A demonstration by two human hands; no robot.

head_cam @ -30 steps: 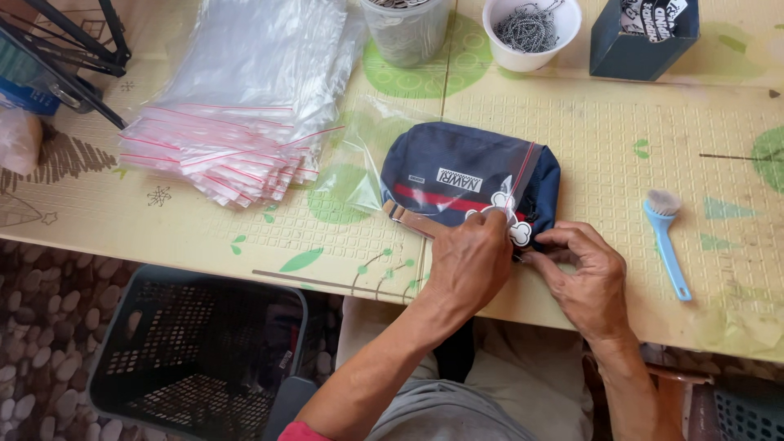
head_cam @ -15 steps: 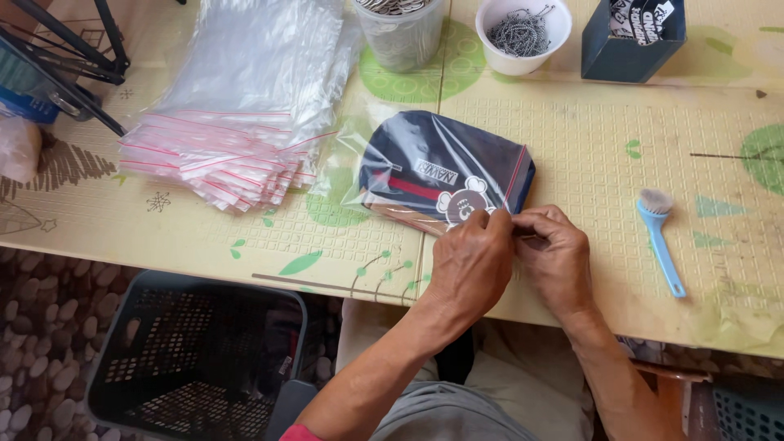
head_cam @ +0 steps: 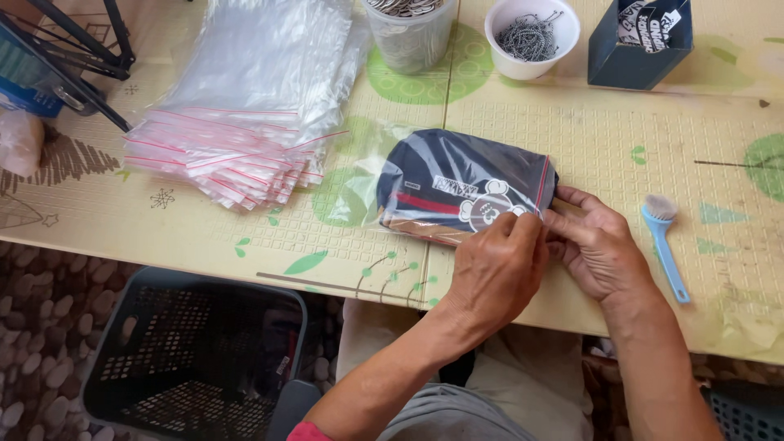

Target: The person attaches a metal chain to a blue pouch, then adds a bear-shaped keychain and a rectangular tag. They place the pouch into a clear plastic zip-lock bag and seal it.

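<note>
left hand and right hand pinching bagged cap | pressing zip strip (red-edged) evenly along, air pushed out

Brush blocks right; bag stack left.

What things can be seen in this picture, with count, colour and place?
cap: one, navy with red stripe, inside a clear bag at table centre
bags: one stack, clear with red strips, table left
tub: one, clear, holding silvery pieces, table top
bowl: one, white, holding metal chains, right of the tub
box: one, dark blue, table top right
brush: one, light blue, table right
basket: one, dark grey, on the floor below the table
table: one, pale yellow with green leaves
left hand: grip pinching the bag's edge
right hand: grip pinching the same edge
</note>
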